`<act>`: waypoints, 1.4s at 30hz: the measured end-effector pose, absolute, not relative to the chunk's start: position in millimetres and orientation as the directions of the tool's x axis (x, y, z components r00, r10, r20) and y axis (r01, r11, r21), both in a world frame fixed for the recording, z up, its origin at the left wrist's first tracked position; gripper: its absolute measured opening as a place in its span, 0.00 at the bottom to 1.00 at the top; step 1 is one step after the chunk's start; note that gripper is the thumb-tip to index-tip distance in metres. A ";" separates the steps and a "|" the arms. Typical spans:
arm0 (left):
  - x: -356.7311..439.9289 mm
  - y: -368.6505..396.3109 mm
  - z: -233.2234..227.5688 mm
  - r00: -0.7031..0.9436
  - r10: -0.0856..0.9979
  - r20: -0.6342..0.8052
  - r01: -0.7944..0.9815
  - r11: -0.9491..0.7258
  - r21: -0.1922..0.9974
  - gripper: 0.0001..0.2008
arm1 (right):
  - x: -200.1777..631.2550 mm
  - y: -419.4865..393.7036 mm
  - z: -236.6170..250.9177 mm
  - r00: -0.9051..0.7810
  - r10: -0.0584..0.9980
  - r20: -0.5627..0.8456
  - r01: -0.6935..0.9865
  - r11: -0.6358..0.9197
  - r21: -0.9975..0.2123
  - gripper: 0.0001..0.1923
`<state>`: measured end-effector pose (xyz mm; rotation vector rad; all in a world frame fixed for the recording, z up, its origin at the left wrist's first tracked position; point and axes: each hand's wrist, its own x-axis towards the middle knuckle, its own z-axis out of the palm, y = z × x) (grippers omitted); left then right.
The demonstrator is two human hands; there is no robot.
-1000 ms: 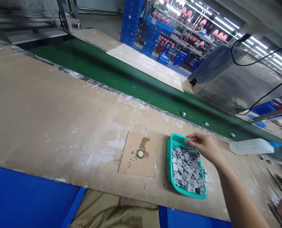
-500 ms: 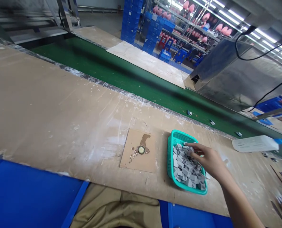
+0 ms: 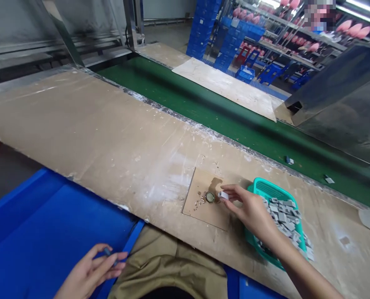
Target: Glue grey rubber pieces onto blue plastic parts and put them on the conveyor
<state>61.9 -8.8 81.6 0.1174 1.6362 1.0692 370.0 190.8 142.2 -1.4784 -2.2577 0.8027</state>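
Between the thumb and fingers of my right hand [image 3: 250,205] is a small grey block [image 3: 224,195], held just right of a round bottle-cap-like dish [image 3: 210,197]. That dish sits on a square of brown cardboard [image 3: 200,216] beside a wet stain and droplets. My left hand [image 3: 93,270] pinches a small dark blue piece [image 3: 107,251] over the blue bin at the lower left. Behind my right wrist stands a green plastic basket [image 3: 273,185] heaped with grey blocks [image 3: 284,216]; my forearm hides part of it.
A green conveyor belt [image 3: 185,97] runs along the worktable's [image 3: 110,124] far side, with a few small pieces [image 3: 329,179] on it. A blue bin [image 3: 79,216] lies below the front edge. A metal housing [image 3: 343,104] spans the belt at the right.
My right hand has moved left from the basket to the cardboard with a grey block. My left hand has come into view with a dark blue piece. The view has turned left.
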 end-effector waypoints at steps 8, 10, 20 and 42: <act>112.6 31.4 101.1 -0.189 0.797 -0.573 -0.571 0.385 0.725 0.12 | 357.2 195.0 123.1 -0.555 0.830 0.061 0.714 0.512 -0.477 0.08; 127.5 38.4 105.0 -0.196 0.803 -0.563 -0.606 0.352 0.713 0.11 | 356.6 194.3 123.3 -0.533 0.843 0.077 0.717 0.498 -0.487 0.08; 187.3 86.0 109.6 -0.045 0.873 -0.485 -0.757 0.287 0.587 0.12 | 349.1 154.8 170.4 -0.264 0.935 -0.236 0.496 -0.078 -0.865 0.14; 96.0 58.9 90.6 -0.733 0.671 -0.109 0.107 0.272 0.956 0.14 | 433.1 333.9 169.3 0.227 0.942 0.248 0.892 -0.098 -0.442 0.12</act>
